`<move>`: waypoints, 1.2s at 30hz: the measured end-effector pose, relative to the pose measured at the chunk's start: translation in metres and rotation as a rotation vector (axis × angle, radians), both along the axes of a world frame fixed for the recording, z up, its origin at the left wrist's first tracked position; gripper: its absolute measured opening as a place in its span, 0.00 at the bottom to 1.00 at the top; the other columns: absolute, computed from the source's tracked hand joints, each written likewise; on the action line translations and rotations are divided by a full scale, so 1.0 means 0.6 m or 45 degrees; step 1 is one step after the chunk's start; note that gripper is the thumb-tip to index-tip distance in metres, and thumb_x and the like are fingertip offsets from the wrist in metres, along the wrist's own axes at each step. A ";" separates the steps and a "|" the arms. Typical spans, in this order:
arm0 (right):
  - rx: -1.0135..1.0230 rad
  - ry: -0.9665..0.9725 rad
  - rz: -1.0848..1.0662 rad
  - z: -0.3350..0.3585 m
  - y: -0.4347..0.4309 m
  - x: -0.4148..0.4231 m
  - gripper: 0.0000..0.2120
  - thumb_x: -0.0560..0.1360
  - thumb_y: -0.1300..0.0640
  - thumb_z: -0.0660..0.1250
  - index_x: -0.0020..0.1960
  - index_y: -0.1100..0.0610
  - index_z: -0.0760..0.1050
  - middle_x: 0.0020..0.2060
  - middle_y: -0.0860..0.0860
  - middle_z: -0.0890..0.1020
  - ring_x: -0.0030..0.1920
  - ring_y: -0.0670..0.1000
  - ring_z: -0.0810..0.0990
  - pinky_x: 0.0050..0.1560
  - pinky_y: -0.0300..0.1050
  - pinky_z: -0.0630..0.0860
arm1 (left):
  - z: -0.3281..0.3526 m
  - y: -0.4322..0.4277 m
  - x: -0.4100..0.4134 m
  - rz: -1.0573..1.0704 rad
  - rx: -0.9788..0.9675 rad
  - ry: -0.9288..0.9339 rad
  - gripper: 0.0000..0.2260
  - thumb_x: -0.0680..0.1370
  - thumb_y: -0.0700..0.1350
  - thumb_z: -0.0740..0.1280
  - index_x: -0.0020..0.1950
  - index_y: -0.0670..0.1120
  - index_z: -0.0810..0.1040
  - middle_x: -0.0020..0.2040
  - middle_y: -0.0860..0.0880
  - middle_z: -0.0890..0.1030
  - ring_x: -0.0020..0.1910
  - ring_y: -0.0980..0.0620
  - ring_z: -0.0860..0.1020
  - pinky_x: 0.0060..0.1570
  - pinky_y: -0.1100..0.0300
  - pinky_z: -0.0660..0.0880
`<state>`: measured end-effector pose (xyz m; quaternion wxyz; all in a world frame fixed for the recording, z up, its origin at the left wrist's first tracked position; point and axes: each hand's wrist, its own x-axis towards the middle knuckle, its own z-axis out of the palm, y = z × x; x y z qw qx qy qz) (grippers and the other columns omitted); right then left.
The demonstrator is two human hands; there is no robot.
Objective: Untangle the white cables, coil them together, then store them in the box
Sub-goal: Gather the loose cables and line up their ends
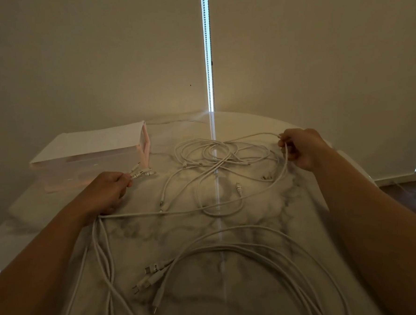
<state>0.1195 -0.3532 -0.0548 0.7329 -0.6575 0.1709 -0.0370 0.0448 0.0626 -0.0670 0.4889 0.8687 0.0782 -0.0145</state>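
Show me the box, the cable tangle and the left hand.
box (91,142): head view, on its white lid.
cable tangle (223,159): head view, on the crossed loops.
left hand (108,190): head view, on the back of the hand.

The cables (216,156) were white all over, plain, no markings, and their plugs (155,267) had pale silvery tips. The table (266,209) showed white marble with smoky grey veins running through it. The box (93,169) was a clear pale pink, its lid (98,139) flat white. Behind, the blinds (99,66) were plain beige, with a cold blue-white strip (207,47) between them, and the floor (411,193) was dark brown.
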 end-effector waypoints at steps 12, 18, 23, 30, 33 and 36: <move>0.514 -0.506 0.789 0.056 0.057 -0.057 0.10 0.75 0.69 0.61 0.53 0.62 0.74 0.44 0.56 0.81 0.39 0.49 0.80 0.41 0.37 0.78 | -0.001 0.000 -0.003 0.001 -0.011 -0.014 0.14 0.85 0.46 0.55 0.42 0.42 0.72 0.28 0.49 0.61 0.21 0.55 0.57 0.23 0.69 0.54; 0.254 -0.271 0.821 0.047 0.072 -0.039 0.16 0.80 0.52 0.60 0.60 0.62 0.76 0.26 0.48 0.66 0.24 0.45 0.59 0.26 0.39 0.53 | -0.002 0.001 -0.003 -0.005 -0.004 -0.022 0.14 0.84 0.46 0.55 0.42 0.42 0.72 0.28 0.49 0.61 0.20 0.56 0.56 0.24 0.69 0.53; 0.387 -0.458 0.807 0.044 0.085 -0.044 0.12 0.82 0.58 0.58 0.59 0.56 0.78 0.29 0.50 0.73 0.30 0.48 0.70 0.33 0.41 0.70 | -0.001 0.000 -0.005 -0.012 -0.005 -0.026 0.14 0.85 0.46 0.55 0.42 0.42 0.72 0.28 0.49 0.61 0.21 0.56 0.56 0.24 0.69 0.53; 0.419 -0.390 0.540 0.026 0.097 -0.029 0.09 0.81 0.65 0.58 0.52 0.62 0.77 0.41 0.56 0.80 0.34 0.49 0.79 0.34 0.39 0.76 | -0.001 -0.001 -0.005 -0.006 -0.008 -0.031 0.14 0.85 0.46 0.55 0.42 0.43 0.72 0.28 0.50 0.60 0.21 0.56 0.55 0.24 0.69 0.53; 0.576 -0.540 0.449 0.032 0.093 -0.024 0.10 0.81 0.67 0.57 0.52 0.60 0.77 0.40 0.55 0.79 0.34 0.49 0.77 0.35 0.38 0.75 | 0.000 0.001 -0.004 -0.007 -0.003 -0.031 0.14 0.85 0.46 0.55 0.42 0.43 0.72 0.28 0.50 0.61 0.21 0.56 0.56 0.24 0.69 0.53; 0.734 -0.786 0.303 0.048 0.082 -0.020 0.13 0.81 0.67 0.57 0.50 0.58 0.79 0.41 0.54 0.81 0.35 0.49 0.76 0.36 0.39 0.73 | -0.001 0.001 -0.004 -0.015 -0.011 -0.026 0.14 0.85 0.46 0.55 0.42 0.43 0.72 0.28 0.50 0.60 0.21 0.56 0.56 0.23 0.69 0.53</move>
